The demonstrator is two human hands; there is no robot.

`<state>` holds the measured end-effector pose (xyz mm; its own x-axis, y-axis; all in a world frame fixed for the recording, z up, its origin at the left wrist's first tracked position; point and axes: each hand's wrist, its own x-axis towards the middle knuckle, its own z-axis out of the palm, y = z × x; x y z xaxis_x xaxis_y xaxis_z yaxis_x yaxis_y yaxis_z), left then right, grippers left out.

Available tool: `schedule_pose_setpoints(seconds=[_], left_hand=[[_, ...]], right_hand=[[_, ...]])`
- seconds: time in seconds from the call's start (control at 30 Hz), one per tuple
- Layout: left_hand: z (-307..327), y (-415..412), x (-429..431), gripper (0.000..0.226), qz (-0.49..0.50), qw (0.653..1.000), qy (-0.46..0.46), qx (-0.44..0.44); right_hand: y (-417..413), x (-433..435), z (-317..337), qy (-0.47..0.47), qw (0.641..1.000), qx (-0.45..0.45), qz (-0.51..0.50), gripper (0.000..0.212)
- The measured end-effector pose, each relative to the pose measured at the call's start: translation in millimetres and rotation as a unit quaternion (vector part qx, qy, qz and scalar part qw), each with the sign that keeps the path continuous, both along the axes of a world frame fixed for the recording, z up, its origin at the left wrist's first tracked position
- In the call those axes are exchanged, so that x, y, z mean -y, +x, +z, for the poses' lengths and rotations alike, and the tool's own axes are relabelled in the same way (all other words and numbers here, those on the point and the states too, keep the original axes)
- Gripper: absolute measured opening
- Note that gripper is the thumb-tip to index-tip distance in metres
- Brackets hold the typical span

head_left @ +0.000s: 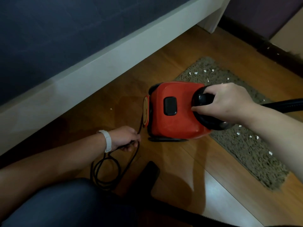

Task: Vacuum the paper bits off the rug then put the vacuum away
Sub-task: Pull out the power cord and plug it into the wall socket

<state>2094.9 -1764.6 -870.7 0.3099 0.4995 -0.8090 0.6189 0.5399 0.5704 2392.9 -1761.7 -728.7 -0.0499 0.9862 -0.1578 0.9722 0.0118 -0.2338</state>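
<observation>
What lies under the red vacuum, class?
The red vacuum stands partly on the wooden floor, its far end over the rug. Any paper bits beneath its body are hidden.

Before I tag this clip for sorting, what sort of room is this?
Probably a bedroom: a white bed frame with a dark mattress stands beside a small rug on a wooden floor.

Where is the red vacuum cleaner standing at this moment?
In the head view the red vacuum cleaner stands mid-frame on the wooden floor, its far end against the rug, under the right hand.
</observation>
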Motion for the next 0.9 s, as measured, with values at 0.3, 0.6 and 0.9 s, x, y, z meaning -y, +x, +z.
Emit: schedule_pose_setpoints(seconds=[0.3, 0.6, 0.9], left_hand=[[24, -2, -48, 0.024, 0.293, 0.944, 0.125, 0.089], [50, -21, -44, 0.023, 0.142, 0.956, 0.09, 0.242], [27, -32, -38, 0.026, -0.111, 0.988, 0.083, -0.064]], right_hand=[[-10, 2, -4, -0.011, 0.999, 0.0, 0.047, 0.043], [-9, -5, -29, -0.009, 0.996, 0.068, 0.065, 0.047], [-1, -9, -48, -0.032, 0.991, 0.106, 0.08, 0.043]])
